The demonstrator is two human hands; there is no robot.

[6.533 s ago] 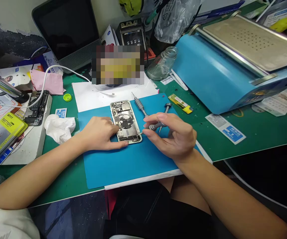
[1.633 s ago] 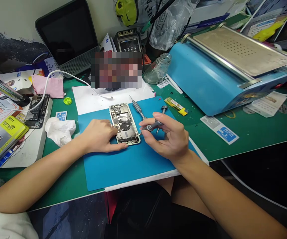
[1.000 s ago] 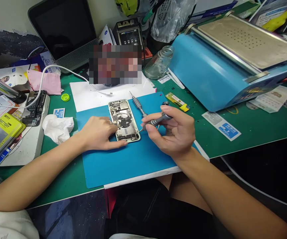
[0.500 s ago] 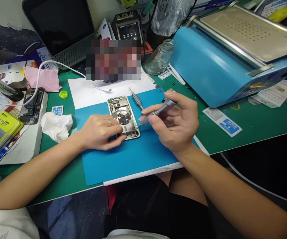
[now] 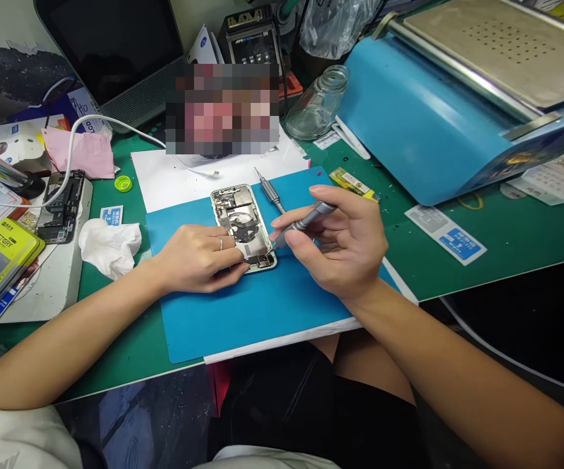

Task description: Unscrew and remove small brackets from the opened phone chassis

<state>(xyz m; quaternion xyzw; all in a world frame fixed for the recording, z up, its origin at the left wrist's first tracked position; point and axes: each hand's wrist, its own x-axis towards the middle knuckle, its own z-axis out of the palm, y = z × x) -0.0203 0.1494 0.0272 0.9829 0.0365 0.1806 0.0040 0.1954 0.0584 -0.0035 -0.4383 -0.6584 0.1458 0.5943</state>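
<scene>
An opened smartphone [image 5: 247,225] with its inner parts bare lies on a blue mat [image 5: 257,312]. My left hand [image 5: 206,257] is closed along the phone's lower left edge, its fingertips over the frame, holding it. In my right hand [image 5: 343,251] is a grey screwdriver [image 5: 306,218], gripped between thumb and fingers and tilted. Its thin tip meets the phone's lower right corner, though exactly what it touches is too small to tell. A second screwdriver [image 5: 269,191] rests on the mat just right of the phone.
Crumpled tissue [image 5: 109,247] and a green cap [image 5: 123,184] lie to the left, near a white box [image 5: 64,286] bearing another phone part [image 5: 60,215]. A glass jar [image 5: 316,107] and a blue machine [image 5: 409,124] with a perforated plate stand at the back right.
The screwdriver and my right hand have shifted slightly, with the raised index finger now further along the handle's end. My left hand stays on the phone. The camera view has moved a little.
</scene>
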